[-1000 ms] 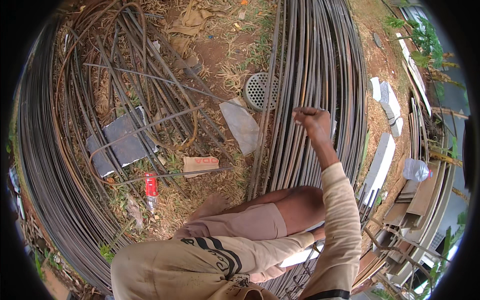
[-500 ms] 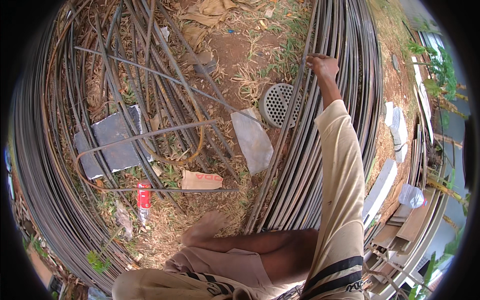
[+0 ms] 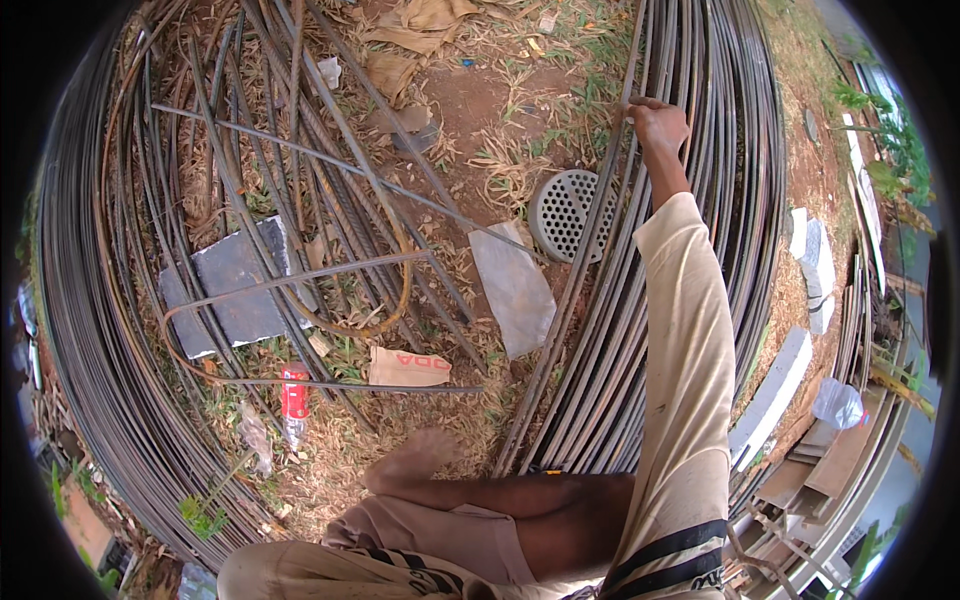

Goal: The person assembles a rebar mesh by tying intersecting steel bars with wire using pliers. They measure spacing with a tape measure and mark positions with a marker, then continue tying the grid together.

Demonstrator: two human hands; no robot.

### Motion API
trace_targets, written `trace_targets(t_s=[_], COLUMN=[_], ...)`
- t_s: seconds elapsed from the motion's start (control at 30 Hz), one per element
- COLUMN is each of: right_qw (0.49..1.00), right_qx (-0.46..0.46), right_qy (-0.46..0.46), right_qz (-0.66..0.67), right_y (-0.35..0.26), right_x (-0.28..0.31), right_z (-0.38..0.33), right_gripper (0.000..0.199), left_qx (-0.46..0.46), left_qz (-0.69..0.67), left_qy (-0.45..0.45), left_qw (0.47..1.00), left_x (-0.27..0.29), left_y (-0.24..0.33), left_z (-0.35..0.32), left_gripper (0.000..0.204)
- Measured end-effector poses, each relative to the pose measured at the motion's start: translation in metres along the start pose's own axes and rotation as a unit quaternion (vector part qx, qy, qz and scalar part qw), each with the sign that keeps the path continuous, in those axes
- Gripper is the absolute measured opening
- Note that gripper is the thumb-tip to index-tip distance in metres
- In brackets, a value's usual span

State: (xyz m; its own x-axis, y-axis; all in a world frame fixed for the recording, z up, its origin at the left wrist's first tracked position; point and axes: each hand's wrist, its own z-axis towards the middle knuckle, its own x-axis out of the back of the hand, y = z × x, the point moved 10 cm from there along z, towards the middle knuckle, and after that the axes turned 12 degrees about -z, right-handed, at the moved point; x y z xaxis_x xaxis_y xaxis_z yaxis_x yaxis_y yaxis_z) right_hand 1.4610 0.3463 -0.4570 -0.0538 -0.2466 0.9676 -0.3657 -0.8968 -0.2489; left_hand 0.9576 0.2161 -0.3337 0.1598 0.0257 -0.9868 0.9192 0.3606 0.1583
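Observation:
My right hand (image 3: 661, 125) reaches far forward at the end of an outstretched beige sleeve. Its fingers are closed at the left edge of a long bundle of steel rods (image 3: 615, 370), around a steel rod (image 3: 622, 140) there. The fingertips are partly hidden, so the grip shows only in part. Of my left arm only the striped beige sleeve (image 3: 290, 575) shows at the lower edge; my left hand is out of the picture. A round grey disc with many holes (image 3: 570, 215) lies just left of the bundle, partly beneath its outer rods.
Loose rusty rods (image 3: 350, 200) cross the ground at left, over a dark flat panel (image 3: 225, 290). A bent rod (image 3: 300, 272), a red-labelled plastic bottle (image 3: 294, 405), a torn cardboard piece (image 3: 410, 367) and a grey sheet (image 3: 512, 290) lie nearby. My bare foot (image 3: 415, 457) rests in front. White blocks (image 3: 775, 390) lie right.
The whole view has shifted slightly, moving the scene a little to the right. My right hand's fingers look more curled at the bundle's left edge. The rods and ground objects keep their places.

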Motion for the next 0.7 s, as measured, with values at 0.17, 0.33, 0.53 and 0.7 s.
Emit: trace_targets(t_s=[0.17, 0.33, 0.53, 0.7], right_qw=[1.0, 0.999, 0.995, 0.989], right_qx=[-0.006, 0.022, 0.036, 0.107], right_qy=[0.013, 0.006, 0.069, 0.026], right_qz=[-0.007, 0.031, 0.061, 0.103], right_y=[0.008, 0.002, 0.026, 0.018], right_x=[0.004, 0.018, 0.095, 0.17], right_z=[-0.001, -0.009, -0.056, -0.158], right_gripper=[0.031, 0.04, 0.044, 0.044], left_qx=[-0.001, 0.004, 0.017, -0.015], left_qz=[-0.006, -0.006, -0.031, -0.074], left_qy=[0.0, 0.004, 0.007, 0.019], left_qw=[1.0, 1.0, 0.999, 0.997], left_x=[-0.001, -0.003, -0.009, -0.012], left_y=[-0.004, -0.012, -0.058, -0.127], left_z=[-0.002, -0.01, -0.025, -0.031], left_gripper=[0.033, 0.033, 0.033, 0.033])
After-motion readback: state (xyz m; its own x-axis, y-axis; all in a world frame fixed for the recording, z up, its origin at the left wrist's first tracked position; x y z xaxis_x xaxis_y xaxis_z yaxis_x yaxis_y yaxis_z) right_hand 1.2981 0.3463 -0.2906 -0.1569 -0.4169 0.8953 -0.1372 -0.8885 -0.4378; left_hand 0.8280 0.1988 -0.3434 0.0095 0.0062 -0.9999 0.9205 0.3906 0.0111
